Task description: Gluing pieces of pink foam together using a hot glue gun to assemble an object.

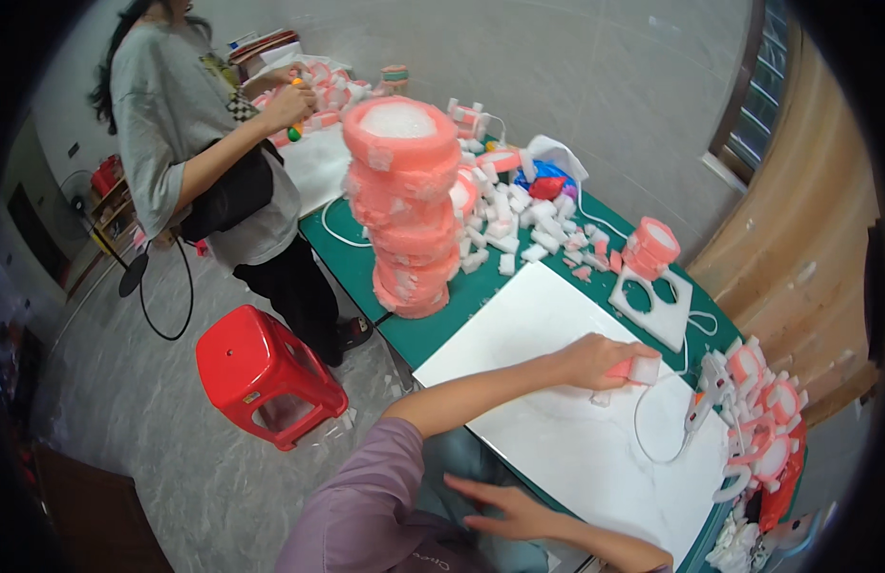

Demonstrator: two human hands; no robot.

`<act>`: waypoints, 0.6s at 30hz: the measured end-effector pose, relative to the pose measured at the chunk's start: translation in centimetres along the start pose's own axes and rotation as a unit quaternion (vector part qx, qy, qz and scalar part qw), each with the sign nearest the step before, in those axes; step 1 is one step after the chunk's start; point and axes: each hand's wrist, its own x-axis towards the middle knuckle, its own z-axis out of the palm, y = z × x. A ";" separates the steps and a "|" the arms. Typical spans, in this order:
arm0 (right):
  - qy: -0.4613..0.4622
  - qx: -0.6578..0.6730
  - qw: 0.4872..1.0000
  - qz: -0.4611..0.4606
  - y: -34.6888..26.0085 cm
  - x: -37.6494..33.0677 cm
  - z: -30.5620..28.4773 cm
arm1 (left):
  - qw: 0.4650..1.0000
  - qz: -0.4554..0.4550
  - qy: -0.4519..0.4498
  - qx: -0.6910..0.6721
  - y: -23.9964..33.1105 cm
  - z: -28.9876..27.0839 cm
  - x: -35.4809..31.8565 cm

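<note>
My left hand (598,362) reaches across the white marbled board (519,334), closed on a small pink-and-white foam piece (643,369). A bit of foam (601,397) lies just under that hand on the board. Held low over my lap, near the board's front edge, my right hand (507,508) has its fingers apart and holds nothing. To the right of the left hand, a white tool with an orange part (696,411), which looks like a glue gun, rests by the board's right edge. Its thin white cable (643,439) loops over the board.
A tall stack of pink foam rings (404,220) stands left of the board. Loose white foam blocks (509,215) cover the green table (476,286) behind; a foam sheet with holes (667,320) lies right. Pink foam assemblies (772,411) crowd the right end. A co-worker (189,143) stands left, near a red stool (261,368).
</note>
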 end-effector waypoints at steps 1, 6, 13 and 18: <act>0.011 0.072 0.997 -0.025 -2.1 -0.2 -1.1 | 1.000 -0.008 -0.009 0.015 0.2 0.0 0.1; 0.045 0.111 0.951 -0.285 -14.3 -1.3 -8.7 | 0.999 0.004 0.020 0.039 -0.2 -1.0 0.0; 0.052 -0.035 0.837 -0.543 -18.7 6.9 -9.2 | 0.999 -0.049 -0.009 -0.004 0.0 -1.1 0.5; 0.116 -0.223 0.921 -0.298 -19.9 6.2 -11.4 | 0.991 -0.110 -0.060 -0.048 0.7 -1.0 0.4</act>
